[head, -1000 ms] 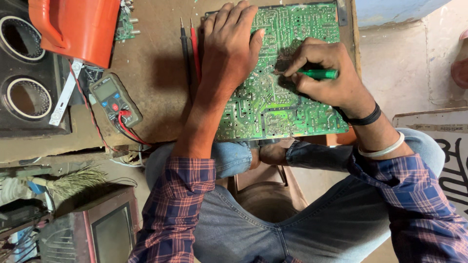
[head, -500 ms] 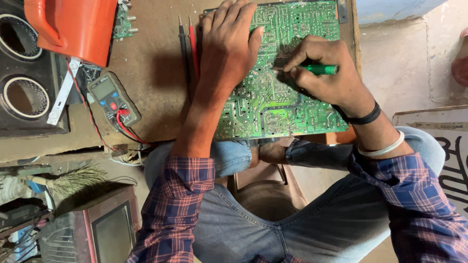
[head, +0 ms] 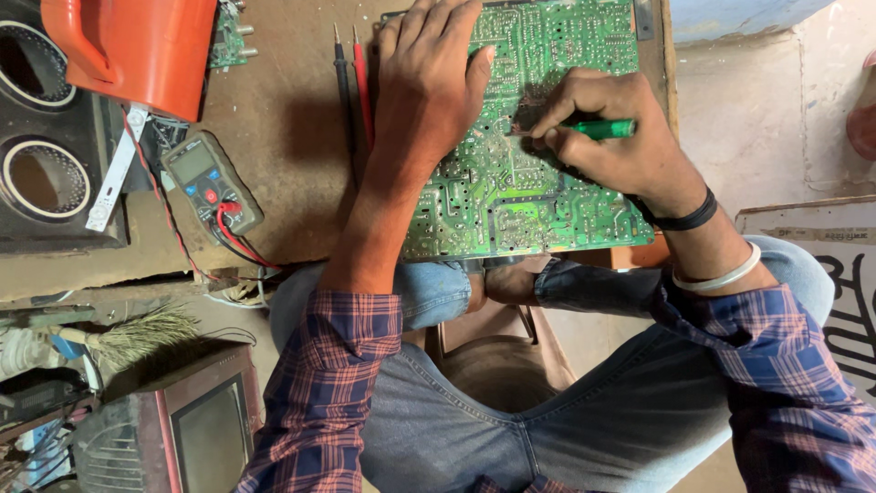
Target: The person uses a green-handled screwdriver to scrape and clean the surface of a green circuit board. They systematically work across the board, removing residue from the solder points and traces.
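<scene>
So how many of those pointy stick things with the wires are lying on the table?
2. A black probe and a red probe lie side by side on the table, just left of the left hand. Their lower ends are hidden under that arm.

Electronics repair workshop: multimeter [head: 208, 183], probes [head: 351, 82], circuit board [head: 529, 183], speaker cabinet [head: 41, 146], old television [head: 196, 438].

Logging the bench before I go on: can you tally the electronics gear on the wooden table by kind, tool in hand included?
Green printed circuit boards: 2, the large board under both hands and a small one by the orange plastic casing
Grey handheld multimeter: 1
Probe leads: 2, black and red
Green-handled tool in the right hand: 1
Total: 6
</scene>
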